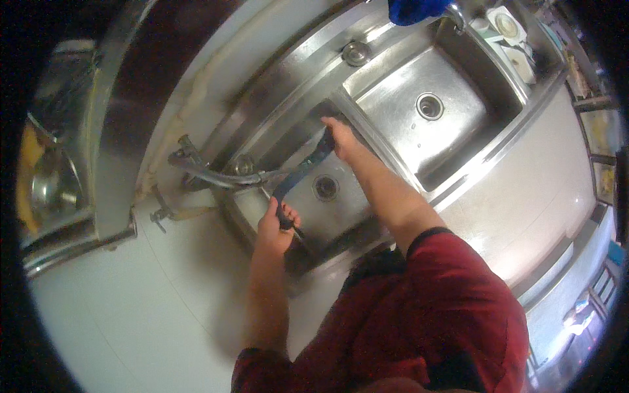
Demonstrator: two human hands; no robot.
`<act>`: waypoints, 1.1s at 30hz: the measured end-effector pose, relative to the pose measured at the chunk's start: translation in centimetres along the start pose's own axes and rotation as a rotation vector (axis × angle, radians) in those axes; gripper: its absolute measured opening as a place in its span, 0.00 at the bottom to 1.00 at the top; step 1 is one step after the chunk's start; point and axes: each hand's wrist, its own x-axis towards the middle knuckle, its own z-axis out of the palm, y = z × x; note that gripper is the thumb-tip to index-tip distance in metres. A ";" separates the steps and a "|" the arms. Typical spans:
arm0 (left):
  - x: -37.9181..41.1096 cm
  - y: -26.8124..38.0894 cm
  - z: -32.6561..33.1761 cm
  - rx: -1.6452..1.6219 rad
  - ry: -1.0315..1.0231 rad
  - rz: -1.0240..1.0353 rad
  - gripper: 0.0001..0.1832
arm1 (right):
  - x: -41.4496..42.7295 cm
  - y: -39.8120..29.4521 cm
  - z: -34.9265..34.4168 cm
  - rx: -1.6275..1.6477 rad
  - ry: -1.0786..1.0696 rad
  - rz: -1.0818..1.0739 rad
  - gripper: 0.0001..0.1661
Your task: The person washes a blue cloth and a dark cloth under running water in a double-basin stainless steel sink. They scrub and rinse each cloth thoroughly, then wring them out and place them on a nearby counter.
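Both my hands hold a long, narrow, dark blue thing (pixel 293 181) over the near basin (pixel 344 209) of a stainless steel double sink. What it is exactly, I cannot tell. Its lower end is in the fist of my left hand (pixel 275 227). At its upper end, by the basin's far right side, my right hand (pixel 341 139) grips it. A curved metal faucet (pixel 223 181) reaches in from the left, and its spout overlaps the middle of the blue thing in view. Beneath lies a round drain (pixel 326 187).
The second basin (pixel 393 105) has its own drain (pixel 430 106). A metal strainer (pixel 357 53) sits on the ledge behind. Blue cloth (pixel 415 11) hangs beside another faucet (pixel 458 18). White dishes (pixel 507 27) stand at the upper right. Left are a small tap (pixel 161 215) and a metal-edged counter (pixel 81 245).
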 end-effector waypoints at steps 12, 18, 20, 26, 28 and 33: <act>5.3 -4.2 7.3 -0.225 0.029 -0.234 0.26 | -7.1 -1.3 1.1 -1.310 -0.080 -0.745 0.13; 6.9 -5.7 8.1 -0.322 -0.440 -0.174 0.32 | -13.3 0.0 0.9 -1.204 -0.342 -1.117 0.14; 8.2 -5.6 8.0 -0.366 -0.405 -0.207 0.23 | -14.2 0.0 -0.4 -1.314 -0.393 -1.242 0.15; 6.0 -3.5 6.5 0.170 -0.395 0.091 0.16 | -14.7 -4.6 -3.7 -0.866 -0.330 -0.537 0.13; 3.5 -1.0 6.8 0.482 -0.429 0.337 0.12 | -13.7 -4.7 -4.0 -0.694 -0.193 -0.063 0.16; 2.8 3.3 5.5 1.538 -0.435 0.996 0.28 | -5.1 1.0 -5.5 0.055 -0.905 0.898 0.34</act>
